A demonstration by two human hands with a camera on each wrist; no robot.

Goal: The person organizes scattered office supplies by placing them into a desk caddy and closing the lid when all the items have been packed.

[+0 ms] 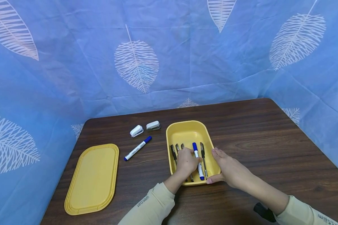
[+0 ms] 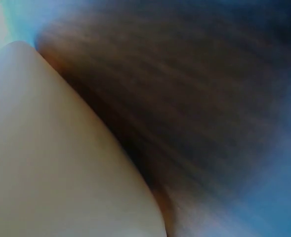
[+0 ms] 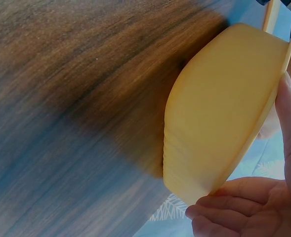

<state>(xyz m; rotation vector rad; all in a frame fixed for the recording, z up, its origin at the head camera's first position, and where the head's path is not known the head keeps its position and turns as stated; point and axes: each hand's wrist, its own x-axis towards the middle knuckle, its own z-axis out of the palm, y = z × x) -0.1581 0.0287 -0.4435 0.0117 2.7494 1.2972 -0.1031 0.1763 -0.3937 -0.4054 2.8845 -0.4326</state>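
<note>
A yellow plastic box (image 1: 187, 134) stands on the table with several black-capped pens (image 1: 202, 153) and a blue-capped white marker (image 1: 200, 171) lying lengthwise in it. My left hand (image 1: 186, 162) reaches into the box, thumb across the marker and index finger at its other side, pinching it midway. Its palm and other fingers hide parts of the pens. With fingers spread, my right hand (image 1: 229, 168) rests against the box's right side, the thumb at the near corner. In the right wrist view, that thumb (image 3: 289, 111) touches the rim and the extended fingers lie along the wall.
Left of the box, a second blue-capped marker (image 1: 138, 148) lies on the dark wooden table (image 1: 259, 134). Two small white staplers (image 1: 136, 131) sit behind it. A yellow lid (image 1: 94, 178) lies flat at the left. A black object (image 1: 264, 212) shows by the right sleeve.
</note>
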